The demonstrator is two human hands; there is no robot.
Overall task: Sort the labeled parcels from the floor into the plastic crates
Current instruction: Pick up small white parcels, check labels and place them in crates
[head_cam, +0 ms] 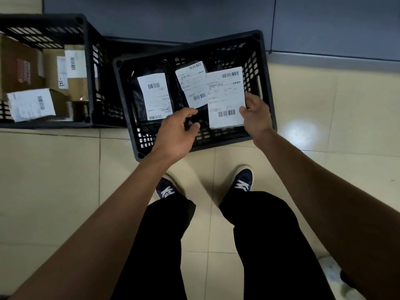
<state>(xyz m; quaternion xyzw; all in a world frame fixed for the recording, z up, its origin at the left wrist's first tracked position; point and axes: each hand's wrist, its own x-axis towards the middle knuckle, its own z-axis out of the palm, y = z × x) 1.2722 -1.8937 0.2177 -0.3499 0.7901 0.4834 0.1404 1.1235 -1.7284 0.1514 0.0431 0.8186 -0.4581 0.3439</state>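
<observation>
Cream tiled floor: running across the lower and right parts of the view, grout lines showing, a bright glare patch lying toward its right edge. Dark grey-blue panelled wall: standing along the floor's far edge, a vertical seam showing right of centre. Two navy sneakers with white laces, left and right: standing on the floor near its middle. Black trousers: covering both legs down to the sneakers.

Dim indoor light, glare patch on floor tiles, wide-angle edge distortion
</observation>
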